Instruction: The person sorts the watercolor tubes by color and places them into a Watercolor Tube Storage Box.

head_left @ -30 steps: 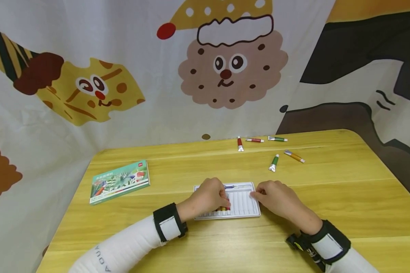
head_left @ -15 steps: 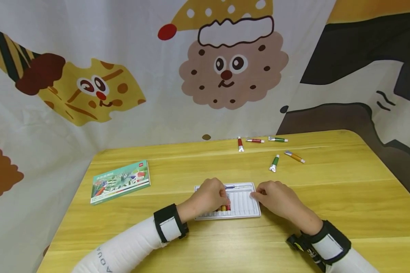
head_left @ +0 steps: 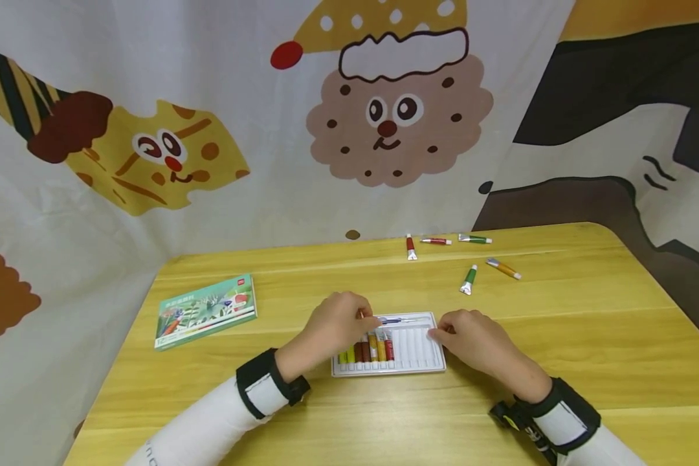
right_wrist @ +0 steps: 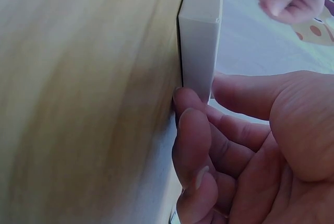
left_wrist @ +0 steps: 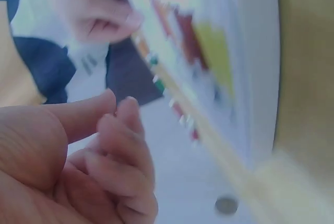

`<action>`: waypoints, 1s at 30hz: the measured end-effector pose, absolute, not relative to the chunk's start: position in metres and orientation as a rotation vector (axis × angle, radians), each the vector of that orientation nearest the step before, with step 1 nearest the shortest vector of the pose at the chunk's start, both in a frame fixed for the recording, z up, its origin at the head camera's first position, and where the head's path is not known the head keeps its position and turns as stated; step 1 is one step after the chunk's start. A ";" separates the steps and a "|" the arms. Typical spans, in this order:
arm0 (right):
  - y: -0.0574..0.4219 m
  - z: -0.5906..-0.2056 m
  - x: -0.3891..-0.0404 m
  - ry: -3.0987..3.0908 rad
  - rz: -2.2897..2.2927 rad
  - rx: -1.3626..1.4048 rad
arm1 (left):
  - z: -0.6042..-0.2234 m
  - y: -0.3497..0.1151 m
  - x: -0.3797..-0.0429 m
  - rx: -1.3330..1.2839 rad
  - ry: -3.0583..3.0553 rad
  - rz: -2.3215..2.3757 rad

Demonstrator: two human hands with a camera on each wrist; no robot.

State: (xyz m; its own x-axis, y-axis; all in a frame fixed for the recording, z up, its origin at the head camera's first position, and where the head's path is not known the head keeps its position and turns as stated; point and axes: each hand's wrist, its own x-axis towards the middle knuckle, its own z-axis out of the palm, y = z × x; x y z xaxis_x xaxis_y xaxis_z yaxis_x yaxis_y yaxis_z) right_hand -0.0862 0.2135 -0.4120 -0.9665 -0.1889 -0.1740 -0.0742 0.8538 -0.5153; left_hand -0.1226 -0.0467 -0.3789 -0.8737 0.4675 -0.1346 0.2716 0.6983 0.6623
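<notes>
A white slotted paint tray (head_left: 419,370) lies on the table. Several paint tubes (head_left: 366,348), yellow-green, brown, ochre and red, fill its left slots. A thin paintbrush (head_left: 402,320) lies along the tray's far compartment. My right hand (head_left: 479,343) pinches the tray's right edge, thumb on top and fingertips at the side wall (right_wrist: 199,57). Over the tray's far left part hovers my left hand (head_left: 339,327). In the left wrist view its fingers (left_wrist: 122,145) are loosely curled, with thumb and forefinger apart and nothing between them.
Beyond the tray, two green tubes (head_left: 468,279), two red tubes (head_left: 410,247) and an orange-yellow tube (head_left: 503,268) lie loose on the table. A green printed paint box (head_left: 206,310) lies at the left. A cartoon-printed curtain (head_left: 279,213) hangs behind the table.
My left hand has come off the tubes in the tray and moved up and left, uncovering them. The right hand stays at the tray's edge.
</notes>
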 end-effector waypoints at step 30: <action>0.211 -0.412 -0.088 2.812 -0.745 -0.211 | -0.390 -0.102 -0.111 0.406 2.615 0.641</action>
